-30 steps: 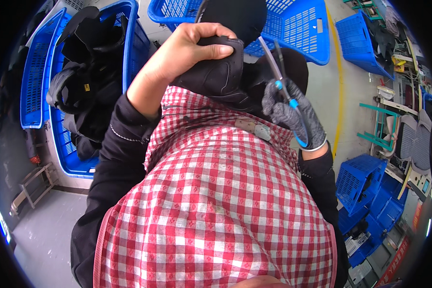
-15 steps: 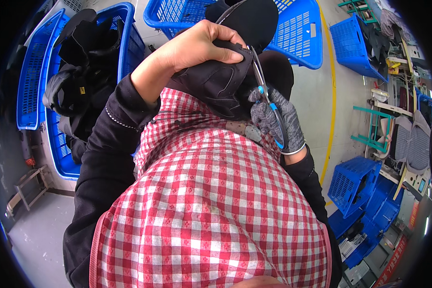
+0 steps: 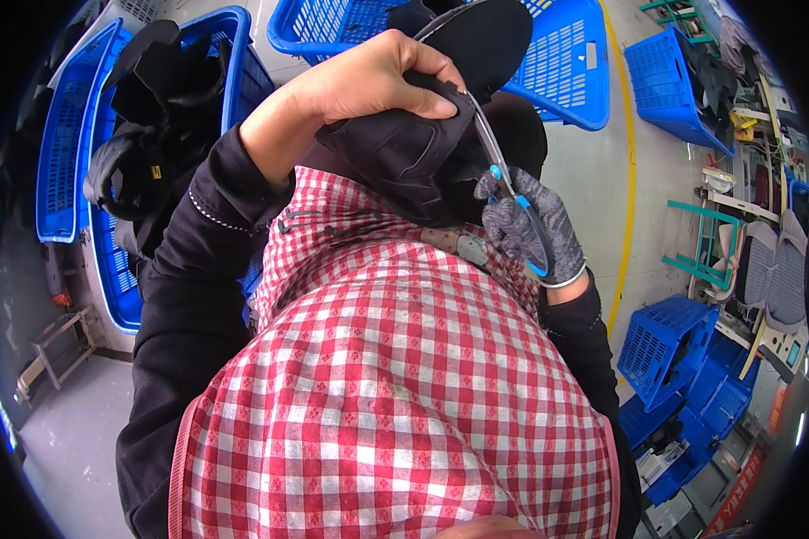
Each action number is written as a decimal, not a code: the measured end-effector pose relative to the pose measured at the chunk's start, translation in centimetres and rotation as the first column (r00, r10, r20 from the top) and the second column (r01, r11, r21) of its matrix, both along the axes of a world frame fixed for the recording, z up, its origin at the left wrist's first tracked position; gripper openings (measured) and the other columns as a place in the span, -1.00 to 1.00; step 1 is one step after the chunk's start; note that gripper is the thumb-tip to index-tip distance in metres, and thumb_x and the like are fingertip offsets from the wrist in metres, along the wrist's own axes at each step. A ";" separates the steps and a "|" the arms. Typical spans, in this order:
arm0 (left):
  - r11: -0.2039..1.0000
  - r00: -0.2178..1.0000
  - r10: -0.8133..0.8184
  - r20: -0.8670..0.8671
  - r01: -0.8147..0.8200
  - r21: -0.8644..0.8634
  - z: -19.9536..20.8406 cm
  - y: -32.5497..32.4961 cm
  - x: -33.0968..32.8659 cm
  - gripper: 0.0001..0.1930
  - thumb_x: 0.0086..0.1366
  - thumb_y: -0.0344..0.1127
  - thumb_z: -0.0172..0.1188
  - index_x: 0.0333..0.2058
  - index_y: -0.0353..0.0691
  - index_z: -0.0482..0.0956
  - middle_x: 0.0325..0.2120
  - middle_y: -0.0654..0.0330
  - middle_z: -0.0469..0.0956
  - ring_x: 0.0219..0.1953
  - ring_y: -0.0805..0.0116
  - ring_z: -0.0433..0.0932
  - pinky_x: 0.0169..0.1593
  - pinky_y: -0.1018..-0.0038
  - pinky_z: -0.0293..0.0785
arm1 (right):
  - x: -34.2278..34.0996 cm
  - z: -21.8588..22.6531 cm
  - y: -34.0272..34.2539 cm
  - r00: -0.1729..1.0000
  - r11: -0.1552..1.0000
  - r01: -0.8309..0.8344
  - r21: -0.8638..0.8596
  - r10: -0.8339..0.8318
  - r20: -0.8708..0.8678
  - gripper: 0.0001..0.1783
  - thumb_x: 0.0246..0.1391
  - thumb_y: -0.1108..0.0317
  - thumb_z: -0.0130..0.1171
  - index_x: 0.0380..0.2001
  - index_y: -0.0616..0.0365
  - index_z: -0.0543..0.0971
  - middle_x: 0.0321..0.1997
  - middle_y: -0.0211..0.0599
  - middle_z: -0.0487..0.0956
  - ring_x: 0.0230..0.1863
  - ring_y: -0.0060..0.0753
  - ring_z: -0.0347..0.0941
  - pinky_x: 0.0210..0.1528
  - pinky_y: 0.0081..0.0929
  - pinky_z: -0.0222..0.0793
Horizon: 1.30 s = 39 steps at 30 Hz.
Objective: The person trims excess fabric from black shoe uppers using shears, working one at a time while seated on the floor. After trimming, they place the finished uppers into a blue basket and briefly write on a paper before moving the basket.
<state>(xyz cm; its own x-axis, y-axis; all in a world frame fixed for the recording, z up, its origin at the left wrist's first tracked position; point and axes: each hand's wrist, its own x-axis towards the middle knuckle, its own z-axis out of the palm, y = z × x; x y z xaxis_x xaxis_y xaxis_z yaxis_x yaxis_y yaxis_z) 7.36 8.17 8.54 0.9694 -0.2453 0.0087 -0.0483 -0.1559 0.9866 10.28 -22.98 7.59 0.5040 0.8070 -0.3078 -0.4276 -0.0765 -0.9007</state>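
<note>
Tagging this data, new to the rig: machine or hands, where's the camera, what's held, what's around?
No machine: each grip is a person's hand. The view comes from a wide fisheye camera worn on the head, looking down, so straight edges bend. The left grip, bare, pinches a black stitched piece. The right grip, in a grey glove, holds scissors, their blades at the piece's edge; whether they are cutting is too small to tell. The piece is held just beyond a red-and-white checked apron. To the left, a blue crate holds black items.
</note>
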 end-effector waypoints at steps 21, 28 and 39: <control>0.983 0.992 -0.109 0.069 0.097 0.156 0.9 -1.6 0.9 -0.68 0.22 -0.23 0.46 -0.10 -0.24 0.72 -0.29 0.22 0.70 -0.26 0.37 0.67 -0.03 0.54 0.59 | 4.6 5.4 -2.0 0.531 0.838 -0.078 -0.540 0.493 0.689 -0.50 0.03 0.21 0.51 0.01 0.17 0.64 -0.18 -0.17 0.74 -0.20 -0.16 0.70 -0.09 -0.39 0.58; 0.974 0.989 -0.141 0.050 0.130 0.184 1.1 -1.9 0.9 -0.63 0.23 -0.20 0.47 -0.07 -0.27 0.70 -0.25 0.20 0.68 -0.23 0.37 0.67 0.01 0.56 0.58 | 4.7 5.7 -2.1 0.546 0.856 -0.045 -0.515 0.452 0.705 -0.49 0.02 0.16 0.51 0.00 0.17 0.64 -0.19 -0.13 0.72 -0.22 -0.10 0.68 -0.11 -0.36 0.57; 0.994 0.990 -0.104 0.094 0.100 0.052 0.5 -2.1 0.0 -0.78 0.43 -0.33 0.24 0.00 -0.21 0.56 -0.15 0.27 0.60 -0.09 0.48 0.57 0.10 0.56 0.48 | 4.7 5.9 -1.9 0.476 0.847 -0.041 -0.530 0.483 0.735 -0.54 0.02 0.25 0.51 -0.02 0.15 0.64 -0.18 -0.14 0.73 -0.20 -0.10 0.69 -0.11 -0.35 0.57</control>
